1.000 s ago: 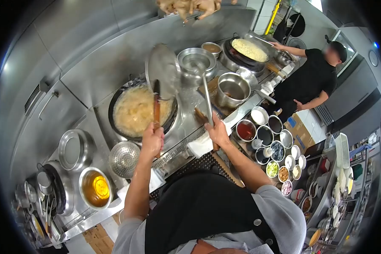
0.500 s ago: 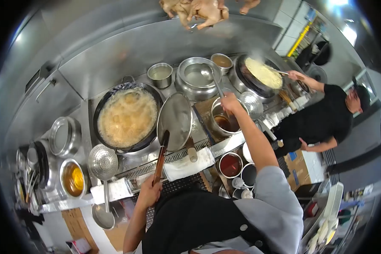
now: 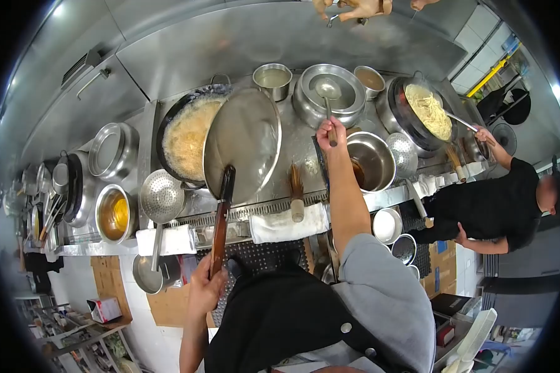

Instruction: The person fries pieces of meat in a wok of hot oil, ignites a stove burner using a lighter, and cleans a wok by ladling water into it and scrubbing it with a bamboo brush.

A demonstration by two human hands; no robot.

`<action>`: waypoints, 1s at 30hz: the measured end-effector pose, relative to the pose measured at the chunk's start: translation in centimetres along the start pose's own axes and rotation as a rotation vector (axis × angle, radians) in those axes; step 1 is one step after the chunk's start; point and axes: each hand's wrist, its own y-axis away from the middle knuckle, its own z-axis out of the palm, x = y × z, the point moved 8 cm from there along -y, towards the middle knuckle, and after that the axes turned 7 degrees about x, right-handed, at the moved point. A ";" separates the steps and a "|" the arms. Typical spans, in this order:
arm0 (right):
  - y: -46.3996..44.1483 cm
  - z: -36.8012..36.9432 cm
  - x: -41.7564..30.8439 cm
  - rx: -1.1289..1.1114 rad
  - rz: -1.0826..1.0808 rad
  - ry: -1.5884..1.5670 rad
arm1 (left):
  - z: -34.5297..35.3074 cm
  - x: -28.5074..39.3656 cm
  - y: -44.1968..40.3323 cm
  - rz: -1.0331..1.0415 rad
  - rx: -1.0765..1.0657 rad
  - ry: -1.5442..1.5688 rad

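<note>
My left hand (image 3: pixel 206 285) is closed around the long wooden handle of a wide, shallow metal pan (image 3: pixel 242 143). The pan is tilted and covers the right part of a black wok (image 3: pixel 163 160) full of bubbling, foamy oil (image 3: pixel 183 146). My right hand (image 3: pixel 332 130) grips a ladle (image 3: pixel 328 88) by its wooden-ended handle. The ladle's bowl is over a wide steel pot (image 3: pixel 300 105) at the back; whether they touch, I cannot tell. Near my right forearm is a deep pot (image 3: pixel 382 163) with dark brown liquid inside.
A perforated skimmer (image 3: pixel 162 196) and a bowl of yellow oil (image 3: pixel 113 214) are on the left. A brush (image 3: pixel 297 193) lies by a folded white towel (image 3: pixel 286 225). On the right, a co-worker (image 3: pixel 491 205) holds a utensil in a wok of noodles (image 3: pixel 429 112).
My right hand and ladle have moved back from above the deep pot. The left-hand pan now covers more of the oil wok. The co-worker's noodles have shifted, and the camera view has turned.
</note>
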 end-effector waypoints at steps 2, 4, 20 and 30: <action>1.9 -0.3 1.3 -0.113 0.040 -0.011 | -1.2 -0.3 -1.0 0.044 0.004 -0.043; 5.3 -0.3 1.8 -0.095 -0.003 0.059 | -1.8 0.9 -1.8 0.044 0.024 -0.019; 28.8 -2.3 10.9 0.544 -0.586 1.377 | -8.0 1.9 -7.8 0.098 -0.180 0.133; 35.1 -10.3 15.7 0.518 -0.722 2.034 | 16.1 -0.1 -3.4 -0.043 -0.654 0.327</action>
